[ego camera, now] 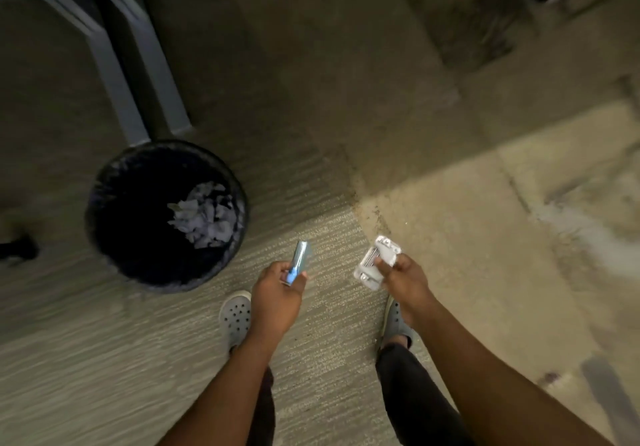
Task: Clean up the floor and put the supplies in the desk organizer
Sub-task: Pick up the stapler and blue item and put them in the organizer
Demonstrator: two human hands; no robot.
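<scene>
Though near bin (239, 182), open floor (346, 75) ahead

Carpeted floor (329, 106), dim at far and lit brighter at near right, on which grey metal furniture legs (138, 75) are set at far left, with a round black wastebasket (104, 203) placed just near them.

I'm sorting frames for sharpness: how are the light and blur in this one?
Head view: dim overall, with a brighter patch on the floor at right; the edges smear with motion blur and the desk legs bend from the wide lens. The bin interior is nearly black. The left hand with a bluish tube and the right hand with a white stapler are soft.
</scene>
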